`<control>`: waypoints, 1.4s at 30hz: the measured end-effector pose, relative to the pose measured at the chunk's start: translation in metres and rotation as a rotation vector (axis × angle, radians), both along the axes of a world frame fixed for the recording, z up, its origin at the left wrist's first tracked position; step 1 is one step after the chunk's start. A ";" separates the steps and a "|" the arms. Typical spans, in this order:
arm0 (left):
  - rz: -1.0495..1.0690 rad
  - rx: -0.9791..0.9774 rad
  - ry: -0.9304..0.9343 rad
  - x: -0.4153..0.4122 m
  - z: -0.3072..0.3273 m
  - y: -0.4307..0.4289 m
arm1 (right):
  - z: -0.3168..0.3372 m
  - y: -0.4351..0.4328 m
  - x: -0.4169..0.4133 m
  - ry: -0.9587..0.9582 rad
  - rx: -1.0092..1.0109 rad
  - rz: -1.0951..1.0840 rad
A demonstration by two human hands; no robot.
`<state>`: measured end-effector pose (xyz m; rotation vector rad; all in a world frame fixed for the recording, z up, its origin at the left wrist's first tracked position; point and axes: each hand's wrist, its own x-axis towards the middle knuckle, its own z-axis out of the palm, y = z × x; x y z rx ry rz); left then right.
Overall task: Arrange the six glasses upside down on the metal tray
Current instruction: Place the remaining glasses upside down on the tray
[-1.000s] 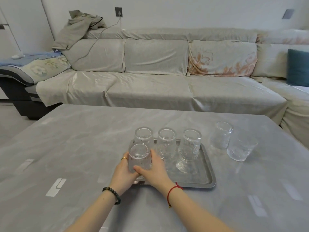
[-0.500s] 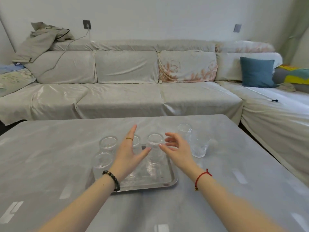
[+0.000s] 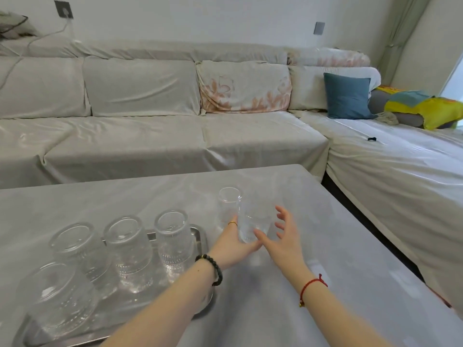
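Observation:
A metal tray [image 3: 200,237] lies on the grey table at the lower left. Three ribbed clear glasses stand upside down along its back: left [image 3: 75,244], middle [image 3: 127,236], right [image 3: 172,226]. Another inverted glass [image 3: 53,294] stands at the tray's front left. Right of the tray two glasses stand upright on the table: a far one [image 3: 229,200] and a near one [image 3: 255,221]. My left hand [image 3: 234,242] wraps the near upright glass from the left and below. My right hand [image 3: 284,236] is spread open beside that glass on its right, thumb close to it.
The table [image 3: 275,309] ends at its right edge close to the hands. A covered sofa [image 3: 150,136] runs behind and along the right, with a blue cushion [image 3: 347,96] on it.
Both hands left the front-left glass on the tray and moved right. My left hand has closed around the near upright glass. The view swung right.

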<state>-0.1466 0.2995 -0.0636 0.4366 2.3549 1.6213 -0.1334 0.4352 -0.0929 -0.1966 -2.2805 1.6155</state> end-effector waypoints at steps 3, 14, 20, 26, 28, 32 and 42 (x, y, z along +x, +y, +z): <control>0.060 0.046 -0.026 -0.019 -0.011 0.013 | -0.015 0.003 -0.018 -0.030 -0.041 0.038; 0.223 0.157 -0.002 -0.028 -0.034 0.030 | -0.036 -0.007 -0.030 -0.038 -0.050 -0.039; 0.273 0.253 0.020 0.013 -0.018 0.015 | -0.018 -0.027 0.010 0.059 0.020 -0.023; 0.485 0.506 -0.132 0.067 0.003 -0.038 | 0.011 -0.067 0.052 0.103 0.120 0.217; 0.507 0.602 -0.247 0.081 0.009 -0.062 | 0.020 -0.085 0.063 0.127 0.143 0.287; 0.403 0.709 -0.431 0.096 0.012 -0.105 | 0.033 -0.123 0.073 0.124 0.063 0.357; 0.488 0.142 -0.396 0.118 0.007 -0.189 | 0.056 -0.191 0.061 0.074 0.292 0.407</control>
